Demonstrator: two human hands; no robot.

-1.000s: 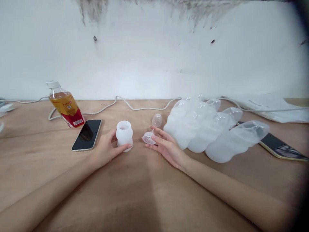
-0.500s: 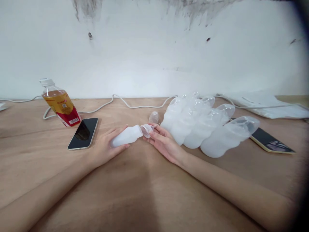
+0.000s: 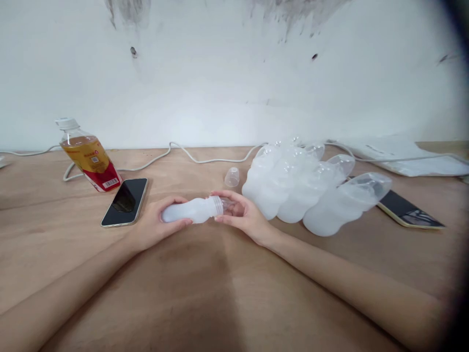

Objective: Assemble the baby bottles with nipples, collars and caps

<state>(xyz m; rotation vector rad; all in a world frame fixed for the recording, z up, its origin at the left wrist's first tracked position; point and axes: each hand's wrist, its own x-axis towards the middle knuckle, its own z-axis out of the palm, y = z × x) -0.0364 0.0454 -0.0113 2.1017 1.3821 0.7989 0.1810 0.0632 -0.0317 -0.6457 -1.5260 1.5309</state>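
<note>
A frosted white baby bottle (image 3: 192,210) lies on its side across the middle, its neck toward the right. My left hand (image 3: 156,220) is wrapped around its base end. At the neck sits a clear ribbed collar (image 3: 219,205) with a clear teat part. My right hand (image 3: 245,215) grips this collar with thumb and fingers, and the teat is partly hidden among them. Just beyond the right hand, a small clear dome cap (image 3: 232,177) stands on the table.
Several frosted bottles with clear domed tops (image 3: 293,181) cluster at the right. A phone (image 3: 125,202) and a drink bottle (image 3: 91,156) are at the left. Another dark phone (image 3: 408,210) and a white plastic bag (image 3: 406,156) lie far right. A white cable (image 3: 208,162) runs along the wall.
The collar, held apart at the bottle's mouth before, now sits on the neck. The right hand has shifted its grip around it, and the bottle has tipped a little more level.
</note>
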